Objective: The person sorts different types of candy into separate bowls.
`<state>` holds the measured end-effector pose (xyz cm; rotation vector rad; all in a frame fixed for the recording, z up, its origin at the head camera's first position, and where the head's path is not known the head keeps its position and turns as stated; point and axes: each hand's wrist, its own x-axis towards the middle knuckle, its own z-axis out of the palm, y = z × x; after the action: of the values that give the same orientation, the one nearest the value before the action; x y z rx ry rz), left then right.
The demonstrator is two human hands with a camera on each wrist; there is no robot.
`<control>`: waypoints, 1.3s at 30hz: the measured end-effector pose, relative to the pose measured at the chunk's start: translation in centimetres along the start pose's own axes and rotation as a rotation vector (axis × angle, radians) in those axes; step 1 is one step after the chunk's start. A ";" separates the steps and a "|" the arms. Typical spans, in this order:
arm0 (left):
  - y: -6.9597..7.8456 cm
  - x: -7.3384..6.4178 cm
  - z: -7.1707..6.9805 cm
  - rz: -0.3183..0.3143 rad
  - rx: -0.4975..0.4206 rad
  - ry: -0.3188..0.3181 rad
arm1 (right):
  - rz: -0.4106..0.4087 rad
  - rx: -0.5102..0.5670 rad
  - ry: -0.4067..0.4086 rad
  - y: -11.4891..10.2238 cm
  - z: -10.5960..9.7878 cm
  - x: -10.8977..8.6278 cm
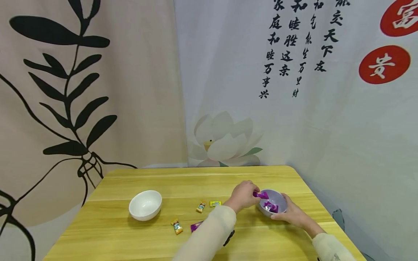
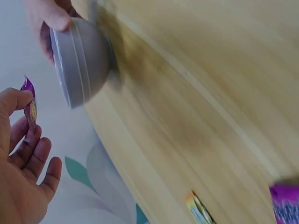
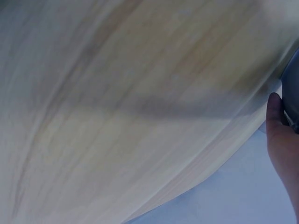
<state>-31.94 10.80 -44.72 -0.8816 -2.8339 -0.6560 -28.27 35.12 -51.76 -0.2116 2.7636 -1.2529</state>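
Filling purple bowl [image 1: 277,198], I judge: left grip [image 1: 242,195] pinches candy [image 1: 262,195] at its ten o'clock, right grip [image 1: 293,213] holds bowl; next calls for release.

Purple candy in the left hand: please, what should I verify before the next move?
1. Left hand pinching the purple candy: ok.
2. Right hand holding the lilac bowl: ok.
3. Candy clear of the bowl's rim: ok, gap visible.
4. Room in the bowl: ok, wrapped candy inside, bare wall visible.
5. Bowl's base flat on the table: cannot tell.
6. No loose purple candy on the table: not ok, a purple packet lies by the left sleeve.
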 end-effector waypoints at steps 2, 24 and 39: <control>0.6 0.3 0.4 -0.011 0.006 -0.003 | -0.003 0.004 0.000 0.1 0.0 0.0; -2.1 -1.1 -1.4 0.035 0.000 -0.035 | -0.044 -0.025 0.029 0.1 0.1 0.1; -9.9 -7.4 -6.3 0.007 -0.059 -0.070 | -0.033 -0.005 0.000 0.0 0.0 -0.1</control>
<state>-31.50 -3.05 -44.33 -0.9417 -2.8855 -0.7257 -28.20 35.11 -51.75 -0.2584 2.7744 -1.2533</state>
